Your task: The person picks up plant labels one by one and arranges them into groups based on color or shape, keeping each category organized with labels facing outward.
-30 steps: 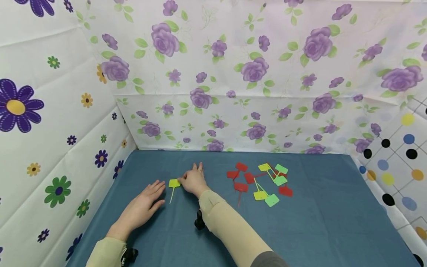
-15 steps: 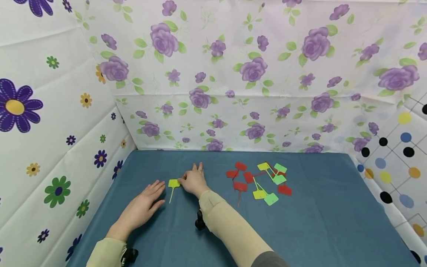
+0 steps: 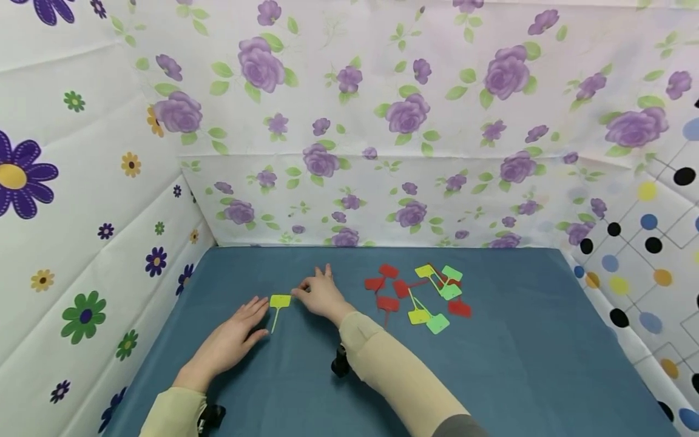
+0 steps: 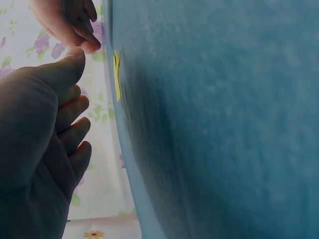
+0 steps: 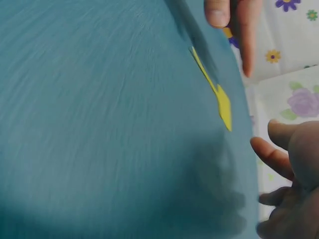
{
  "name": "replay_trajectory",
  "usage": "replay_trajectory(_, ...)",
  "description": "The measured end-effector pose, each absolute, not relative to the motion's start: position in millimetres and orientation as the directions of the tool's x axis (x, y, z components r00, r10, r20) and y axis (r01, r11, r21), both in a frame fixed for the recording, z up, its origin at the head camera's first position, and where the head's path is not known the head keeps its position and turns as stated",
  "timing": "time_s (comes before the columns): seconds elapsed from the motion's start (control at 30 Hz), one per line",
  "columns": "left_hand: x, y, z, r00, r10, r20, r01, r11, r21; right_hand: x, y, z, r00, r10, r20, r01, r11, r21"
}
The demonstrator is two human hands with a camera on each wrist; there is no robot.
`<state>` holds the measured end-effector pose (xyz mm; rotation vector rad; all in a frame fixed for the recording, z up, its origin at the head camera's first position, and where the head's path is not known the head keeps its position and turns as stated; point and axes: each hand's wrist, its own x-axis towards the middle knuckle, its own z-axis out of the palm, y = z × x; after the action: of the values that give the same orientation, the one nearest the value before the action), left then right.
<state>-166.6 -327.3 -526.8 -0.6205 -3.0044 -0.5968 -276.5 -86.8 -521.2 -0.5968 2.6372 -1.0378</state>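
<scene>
The hands [image 4: 37, 134] [image 4: 67, 22] run off the left wrist view; there the yellow tag [image 4: 117, 77], seemingly edge-on, hides its shape.

Yellow tag [image 3: 280, 301] — in all views

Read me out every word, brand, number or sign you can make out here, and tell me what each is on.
There is no readable text in any view.
Lone yellow tag: no legible lettering.
Grouped red tags, green tags and other yellow tags: any marks are too small to read.
Black wrist devices: too small and dark to read.
</scene>
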Motion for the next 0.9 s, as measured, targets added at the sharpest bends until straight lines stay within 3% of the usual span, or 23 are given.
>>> replay_trajectory(0.5, -181.4, -323.2, -535.1, -0.921, 0.385, 0.060, 0.374, 0.832, 0.410, -252.5, 53.5, -486.7, -0.792, -0.610, -0.017, -0.436, 0.587, -0.682)
replay_trajectory(0.9, -187.5, -317.8, -525.6, -0.906, 0.422, -0.005, 0.380, 0.820, 0.429, -222.8, 163.6, -495.6, -0.890, -0.455, -0.037, -0.287, 0.621, -0.730)
